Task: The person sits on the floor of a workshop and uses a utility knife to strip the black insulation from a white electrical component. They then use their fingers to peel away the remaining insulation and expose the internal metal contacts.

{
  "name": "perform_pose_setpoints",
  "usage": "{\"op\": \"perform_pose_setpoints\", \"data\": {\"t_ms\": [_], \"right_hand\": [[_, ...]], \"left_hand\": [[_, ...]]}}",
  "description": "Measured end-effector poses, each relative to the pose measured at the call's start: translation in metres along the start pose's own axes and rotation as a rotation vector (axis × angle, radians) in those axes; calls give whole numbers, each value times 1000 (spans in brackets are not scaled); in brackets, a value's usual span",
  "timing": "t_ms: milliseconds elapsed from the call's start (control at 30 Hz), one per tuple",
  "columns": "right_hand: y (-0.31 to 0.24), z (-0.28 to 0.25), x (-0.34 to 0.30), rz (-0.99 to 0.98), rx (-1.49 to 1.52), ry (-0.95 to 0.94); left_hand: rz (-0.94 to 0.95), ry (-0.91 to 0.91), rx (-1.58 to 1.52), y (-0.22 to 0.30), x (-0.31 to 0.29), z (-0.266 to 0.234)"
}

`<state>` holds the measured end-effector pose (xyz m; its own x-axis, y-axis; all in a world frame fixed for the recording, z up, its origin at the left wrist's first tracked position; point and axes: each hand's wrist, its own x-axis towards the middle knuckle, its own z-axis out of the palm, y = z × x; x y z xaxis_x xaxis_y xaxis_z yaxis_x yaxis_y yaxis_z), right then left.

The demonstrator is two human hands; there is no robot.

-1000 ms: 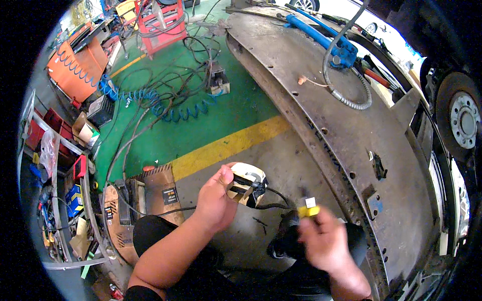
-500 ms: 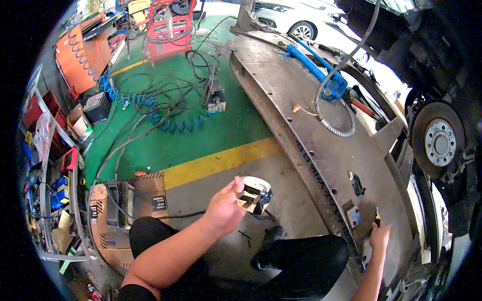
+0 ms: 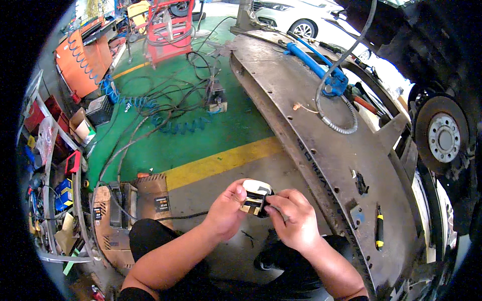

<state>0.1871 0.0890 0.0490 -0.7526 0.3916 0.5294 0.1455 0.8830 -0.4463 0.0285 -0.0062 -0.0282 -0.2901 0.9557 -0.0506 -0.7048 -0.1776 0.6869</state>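
Observation:
My left hand (image 3: 229,209) grips a small rounded part (image 3: 257,188) with a cream top and a black lower side, where brass-coloured strips show. Its exact kind I cannot make out. The fingertips of my right hand (image 3: 293,216) pinch the part's right edge, partly covering it. Both hands are in front of me, above my knees. A screwdriver (image 3: 380,232) with a black and yellow handle lies on the steel platform (image 3: 321,150) to the right, apart from my hands.
A blue hydraulic cylinder (image 3: 314,67) and a grey hose lie on the platform. A vehicle's brake disc (image 3: 443,135) hangs at the right. Tangled cables and a blue coiled hose (image 3: 181,124) cover the green floor. A cardboard sheet (image 3: 108,228) and a cluttered rack are at left.
My right hand has let go of the screwdriver, leaving it on the platform, and moved left onto the part. My left hand still holds the part, which is now turned slightly.

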Motion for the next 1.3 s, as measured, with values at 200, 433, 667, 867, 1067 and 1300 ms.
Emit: {"op": "perform_pose_setpoints", "data": {"t_ms": [200, 433, 667, 867, 1067, 1300], "right_hand": [[7, 17, -3, 231, 188, 80], [19, 11, -1, 441, 308, 9], [27, 2, -7, 650, 413, -84], [15, -5, -11, 770, 314, -165], [17, -7, -13, 957, 395, -251], [20, -2, -14, 925, 391, -217]], "left_hand": [[-79, 36, -8, -10, 5, -8], [-151, -69, 74, -13, 10, -14], [-87, -121, 278, -6, 6, 0], [-7, -105, 621, 2, 3, 9], [192, -37, 1130, 4, 2, 29], [80, -43, 1108, -7, 6, 19]]}}
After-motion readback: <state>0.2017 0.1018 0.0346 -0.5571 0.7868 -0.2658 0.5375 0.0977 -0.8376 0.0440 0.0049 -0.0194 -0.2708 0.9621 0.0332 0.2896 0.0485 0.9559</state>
